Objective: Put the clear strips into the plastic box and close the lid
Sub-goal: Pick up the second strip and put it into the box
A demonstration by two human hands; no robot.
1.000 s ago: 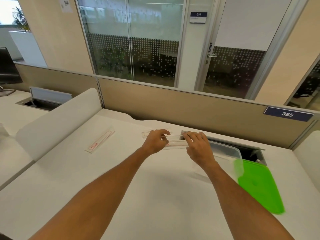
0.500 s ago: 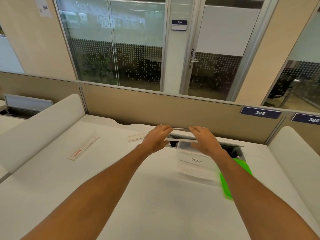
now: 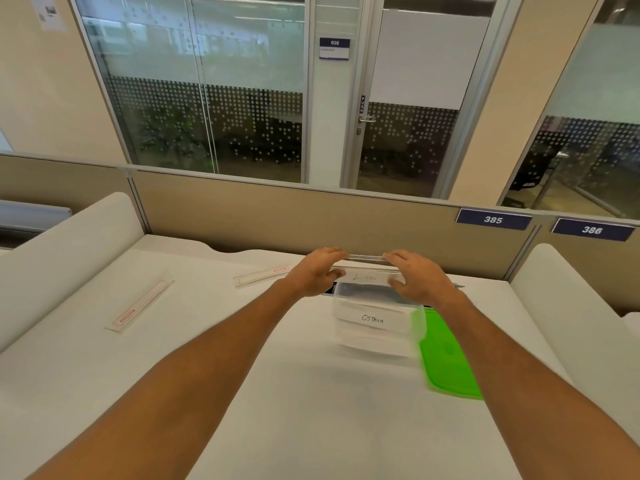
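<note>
A clear plastic box (image 3: pixel 375 327) with a label reading OSTRICH stands open on the white desk. Both hands hold one clear strip (image 3: pixel 366 258) level above the box's far edge, my left hand (image 3: pixel 317 271) at its left end and my right hand (image 3: pixel 417 277) at its right end. Two more clear strips with red marks lie flat on the desk: one (image 3: pixel 261 276) just left of my left hand, another (image 3: pixel 140 305) far left. The green lid (image 3: pixel 446 355) lies on the desk to the right of the box.
A tan partition (image 3: pixel 277 216) with number plates 385 and 386 runs along the desk's far side. White curved dividers (image 3: pixel 69 244) flank the desk on the left and right. A cable slot (image 3: pixel 457 287) sits behind the box.
Both hands lifted the strip from the desk and carried it right, over the box. The view turned right, so the box and lid now sit nearer the centre.
</note>
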